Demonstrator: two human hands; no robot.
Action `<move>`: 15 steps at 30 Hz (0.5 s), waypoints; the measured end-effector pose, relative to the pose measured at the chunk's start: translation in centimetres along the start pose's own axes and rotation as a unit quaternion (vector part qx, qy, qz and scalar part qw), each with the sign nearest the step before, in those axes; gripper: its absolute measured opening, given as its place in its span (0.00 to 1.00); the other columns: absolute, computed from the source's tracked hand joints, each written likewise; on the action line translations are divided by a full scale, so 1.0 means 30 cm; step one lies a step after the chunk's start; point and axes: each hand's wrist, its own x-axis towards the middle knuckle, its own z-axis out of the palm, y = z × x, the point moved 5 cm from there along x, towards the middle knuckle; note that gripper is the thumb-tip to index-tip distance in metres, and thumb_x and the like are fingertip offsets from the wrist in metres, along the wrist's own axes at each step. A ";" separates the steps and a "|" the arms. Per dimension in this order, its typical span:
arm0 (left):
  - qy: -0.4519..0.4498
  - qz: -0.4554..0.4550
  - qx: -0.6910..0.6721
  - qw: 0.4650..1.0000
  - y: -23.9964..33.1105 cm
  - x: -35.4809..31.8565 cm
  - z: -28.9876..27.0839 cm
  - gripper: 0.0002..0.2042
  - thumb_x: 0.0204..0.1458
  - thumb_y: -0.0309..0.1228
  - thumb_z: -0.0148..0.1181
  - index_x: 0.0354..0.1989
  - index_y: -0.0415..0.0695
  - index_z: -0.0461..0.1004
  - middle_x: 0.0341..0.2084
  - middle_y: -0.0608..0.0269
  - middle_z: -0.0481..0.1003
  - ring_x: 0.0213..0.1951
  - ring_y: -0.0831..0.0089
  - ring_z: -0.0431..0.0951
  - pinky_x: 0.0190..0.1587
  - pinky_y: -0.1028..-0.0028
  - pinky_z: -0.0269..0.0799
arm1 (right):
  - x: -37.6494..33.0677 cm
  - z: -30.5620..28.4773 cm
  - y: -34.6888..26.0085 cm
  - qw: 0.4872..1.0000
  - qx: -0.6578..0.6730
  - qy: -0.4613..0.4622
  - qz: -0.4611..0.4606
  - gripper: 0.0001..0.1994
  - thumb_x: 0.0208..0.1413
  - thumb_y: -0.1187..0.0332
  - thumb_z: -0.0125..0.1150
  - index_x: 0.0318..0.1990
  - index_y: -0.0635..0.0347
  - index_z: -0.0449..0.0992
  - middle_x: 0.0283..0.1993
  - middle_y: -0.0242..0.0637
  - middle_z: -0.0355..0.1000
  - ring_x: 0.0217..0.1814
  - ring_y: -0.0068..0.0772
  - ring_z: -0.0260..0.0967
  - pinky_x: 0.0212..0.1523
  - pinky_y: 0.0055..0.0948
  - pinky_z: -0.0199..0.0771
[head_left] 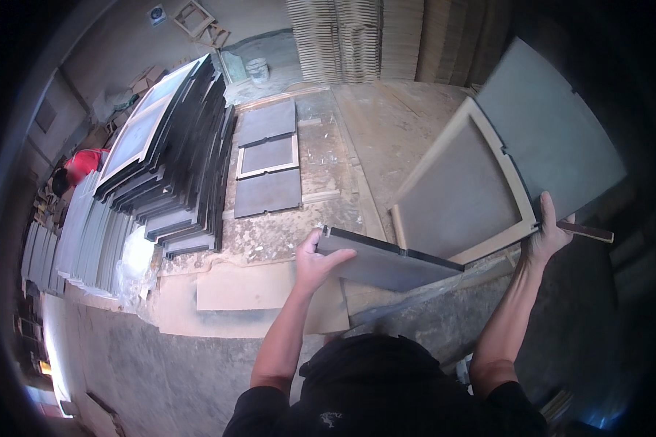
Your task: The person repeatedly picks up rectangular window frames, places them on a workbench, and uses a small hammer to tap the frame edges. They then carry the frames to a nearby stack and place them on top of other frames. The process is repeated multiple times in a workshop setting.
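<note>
Between my hands is a hinged three-part panel set. Its left grey leaf (393,268) tilts with a black edge up, its middle leaf (463,193) has a pale border round a grey face, and its right grey leaf (554,127) stands raised. My left hand (321,264) is closed on the far-left corner of the left leaf, thumb along its face. Fingers of my right hand (550,234) grip the lower edge by the joint of the middle and right leaves. A narrow brown strip (589,231) sticks out beside that hand; how it is held is partly hidden.
A similar three-part panel (268,191) lies flat on the worktable (328,160). Left of it rises a tall stack of dark-edged panels (175,167). Grey boards (87,233) and a person in red (84,166) are further left. Stacked slats (342,40) stand behind.
</note>
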 end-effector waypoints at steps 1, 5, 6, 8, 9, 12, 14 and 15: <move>0.001 -0.001 0.008 1.000 0.004 0.004 -0.001 0.21 0.43 0.27 0.79 0.45 0.40 0.76 0.37 0.65 0.81 0.38 0.78 0.79 0.44 0.73 0.77 | 0.007 0.010 0.006 1.000 -0.009 0.015 -0.008 0.15 0.53 0.78 0.70 0.48 0.69 0.76 0.45 0.36 0.76 0.42 0.25 0.73 0.48 0.26 0.73; 0.041 -0.005 0.031 0.999 -0.007 0.034 -0.028 0.19 0.44 0.27 0.79 0.42 0.40 0.76 0.36 0.65 0.81 0.36 0.79 0.79 0.42 0.74 0.78 | 0.006 0.012 0.044 0.991 -0.098 0.060 -0.062 0.11 0.53 0.78 0.71 0.44 0.67 0.78 0.41 0.34 0.77 0.38 0.23 0.72 0.46 0.26 0.73; 0.050 -0.009 0.016 0.999 -0.009 0.037 -0.031 0.18 0.43 0.27 0.79 0.40 0.40 0.76 0.35 0.64 0.81 0.35 0.79 0.79 0.41 0.75 0.78 | 0.003 0.001 0.060 0.988 -0.115 0.063 -0.076 0.10 0.53 0.78 0.71 0.42 0.67 0.78 0.40 0.34 0.78 0.38 0.22 0.72 0.45 0.25 0.72; 0.068 -0.017 -0.005 0.998 -0.022 0.041 -0.040 0.17 0.43 0.26 0.79 0.39 0.40 0.76 0.34 0.64 0.81 0.35 0.80 0.79 0.40 0.75 0.78 | 0.002 -0.022 0.077 0.980 -0.151 0.070 -0.107 0.09 0.53 0.78 0.71 0.40 0.67 0.79 0.38 0.33 0.78 0.37 0.22 0.71 0.44 0.25 0.72; 0.075 -0.024 -0.008 0.997 -0.037 0.043 -0.059 0.17 0.43 0.26 0.79 0.40 0.40 0.77 0.35 0.64 0.81 0.35 0.79 0.79 0.41 0.75 0.78 | -0.003 -0.022 0.074 0.980 -0.157 0.071 -0.095 0.08 0.53 0.78 0.72 0.39 0.66 0.79 0.37 0.33 0.78 0.37 0.21 0.71 0.43 0.24 0.71; 0.094 -0.036 -0.031 0.994 -0.075 0.049 -0.092 0.19 0.43 0.26 0.79 0.42 0.40 0.76 0.35 0.64 0.81 0.36 0.79 0.79 0.42 0.74 0.78 | -0.015 0.010 0.050 0.979 -0.165 0.073 -0.093 0.07 0.52 0.78 0.72 0.35 0.64 0.77 0.35 0.30 0.77 0.35 0.18 0.69 0.40 0.22 0.70; 0.099 -0.025 -0.030 0.994 -0.096 0.059 -0.119 0.19 0.44 0.26 0.78 0.43 0.41 0.76 0.37 0.64 0.81 0.37 0.78 0.79 0.43 0.74 0.78 | -0.015 0.020 0.044 0.981 -0.163 0.056 -0.083 0.07 0.52 0.78 0.72 0.34 0.63 0.76 0.35 0.30 0.77 0.35 0.17 0.69 0.39 0.21 0.69; 0.103 -0.023 -0.035 0.994 -0.123 0.064 -0.138 0.19 0.44 0.26 0.78 0.43 0.41 0.77 0.37 0.64 0.81 0.37 0.78 0.79 0.43 0.73 0.78 | -0.013 0.020 0.044 0.983 -0.162 0.047 -0.079 0.07 0.52 0.78 0.72 0.33 0.63 0.76 0.35 0.29 0.76 0.35 0.17 0.69 0.39 0.20 0.69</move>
